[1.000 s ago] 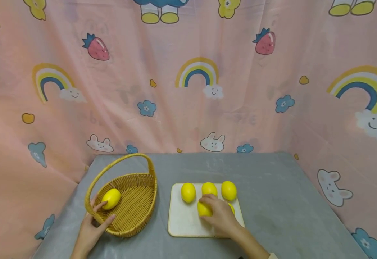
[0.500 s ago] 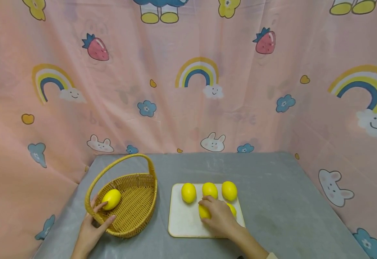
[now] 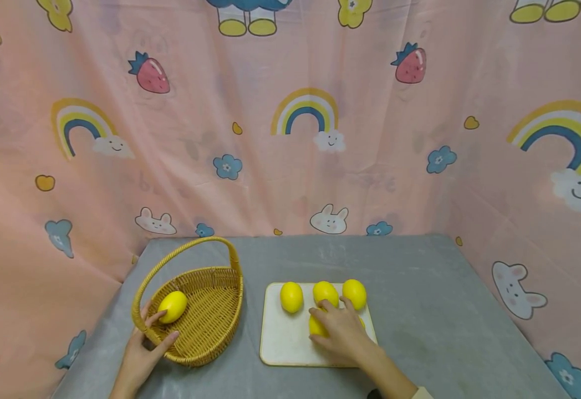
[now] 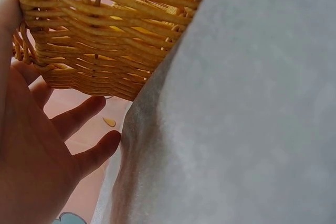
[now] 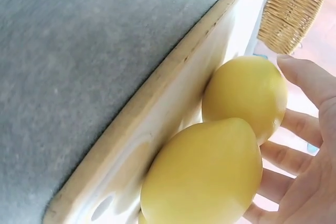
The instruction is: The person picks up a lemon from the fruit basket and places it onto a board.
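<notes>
My left hand (image 3: 138, 352) holds the near-left rim of a wicker basket (image 3: 210, 321), its thumb over the rim and one finger touching the lemon (image 3: 173, 306) inside. In the left wrist view other fingers spread beside the basket's woven wall (image 4: 105, 40). My right hand (image 3: 346, 332) is over a white board (image 3: 283, 346), fingers spread around the front-left lemon (image 3: 316, 327), which rests on the board. The lemon beside it is mostly hidden by the hand. In the right wrist view both lemons show, the nearer one (image 5: 205, 174) large, the farther one (image 5: 244, 95) by the thumb.
Three more lemons line the board's far side: left (image 3: 291, 297), middle (image 3: 325, 293) and right (image 3: 354, 293). The basket's tall handle (image 3: 185, 249) arches over it. A grey cloth (image 3: 420, 310) covers the table; a pink patterned curtain (image 3: 270, 194) hangs behind.
My right hand has shifted slightly right with the front-left lemon, and its fingers have loosened and spread. The left hand and basket have stayed put.
</notes>
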{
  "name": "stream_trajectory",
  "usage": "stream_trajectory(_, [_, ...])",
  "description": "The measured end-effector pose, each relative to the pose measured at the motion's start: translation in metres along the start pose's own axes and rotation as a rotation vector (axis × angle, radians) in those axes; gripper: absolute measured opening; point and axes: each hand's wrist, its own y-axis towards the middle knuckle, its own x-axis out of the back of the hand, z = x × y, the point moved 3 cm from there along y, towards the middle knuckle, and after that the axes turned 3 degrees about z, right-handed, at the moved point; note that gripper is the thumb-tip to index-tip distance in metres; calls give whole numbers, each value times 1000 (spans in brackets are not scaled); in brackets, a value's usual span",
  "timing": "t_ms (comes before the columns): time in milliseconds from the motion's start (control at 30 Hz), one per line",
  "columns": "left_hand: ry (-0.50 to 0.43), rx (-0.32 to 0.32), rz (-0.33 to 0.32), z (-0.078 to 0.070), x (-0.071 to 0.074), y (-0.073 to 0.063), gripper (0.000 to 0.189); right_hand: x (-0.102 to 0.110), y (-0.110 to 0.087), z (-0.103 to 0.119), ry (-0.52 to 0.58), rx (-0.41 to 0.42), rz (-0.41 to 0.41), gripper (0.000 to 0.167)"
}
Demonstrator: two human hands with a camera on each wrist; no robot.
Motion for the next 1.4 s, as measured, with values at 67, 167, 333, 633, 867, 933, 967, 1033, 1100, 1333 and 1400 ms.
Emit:
stream_trajectory(67, [3, 1, -2, 0, 0, 0, 61, 0, 1, 0, -11, 10, -1, 48])
stream_trajectory(167, [6, 4, -1, 1, 0, 0, 61, 0, 2, -1, -41, 16, -7, 49])
stream_trajectory(333, [-19, -13, -3, 3, 0, 1, 60, 4, 6, -4, -58, -10, -3, 50])
stream_trajectory(633, [-16, -13, 0, 4, 0, 2, 59, 15, 22, 2, -33, 1, -46, 55])
stream_trajectory(867, [-5, -4, 4, 4, 1, 3, 60, 20, 51, 23, -25, 79, -71, 47])
stream_trajectory(933, [4, 4, 10, 3, 1, 3, 61, 20, 61, 31, -12, 110, -75, 43])
stream_trajectory(967, [8, 9, 13, 3, 1, 3, 62, 20, 67, 36, -8, 125, -71, 41])
stream_trajectory(1033, [12, 15, 15, 3, 1, 3, 64, 21, 78, 46, 5, 150, -51, 38])
stream_trajectory(1100, [11, 16, 15, 3, 1, 3, 68, 23, 89, 57, 12, 181, -21, 36])
stream_trajectory(1333, [6, -9, 5, 5, 3, 4, 84, 23, 130, 102, 57, 258, 128, 39])
stream_trajectory(1400, [16, -8, 7, 5, 3, 4, 86, 22, 140, 113, 128, 253, 168, 40])
